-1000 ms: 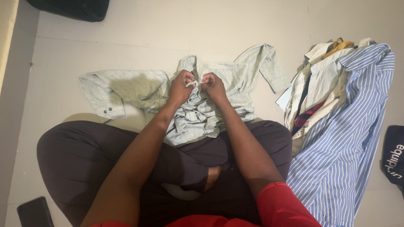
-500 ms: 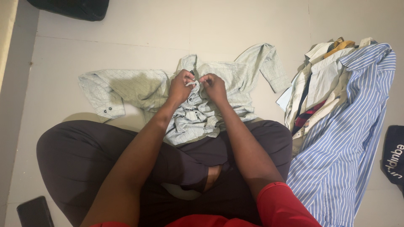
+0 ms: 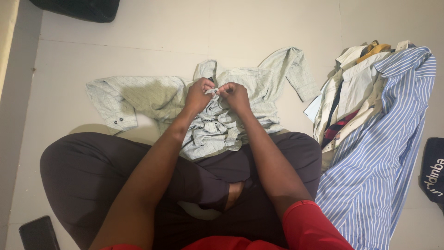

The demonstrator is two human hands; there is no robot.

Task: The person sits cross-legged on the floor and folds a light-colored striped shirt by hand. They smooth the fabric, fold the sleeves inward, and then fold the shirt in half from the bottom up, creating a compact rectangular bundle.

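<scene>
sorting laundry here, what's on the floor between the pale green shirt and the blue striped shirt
In the head view, a heap of folded light shirts lies between the pale green shirt and the blue striped shirt.

Red short sleeves, dark loose trousers, bare forearms

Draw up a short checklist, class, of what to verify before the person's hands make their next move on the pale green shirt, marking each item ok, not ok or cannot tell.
1. Both hands on the pale green shirt: ok; left hand and right hand pinch its front.
2. Grip closed on fabric: ok, both.
3. Button through its hole: cannot tell; fingers hide it.
4. Shirt lying flat: not ok; bunched over the lap.
5. Pile of shirts apart from it: ok.
6. Dark phone out of the way: ok.
</scene>
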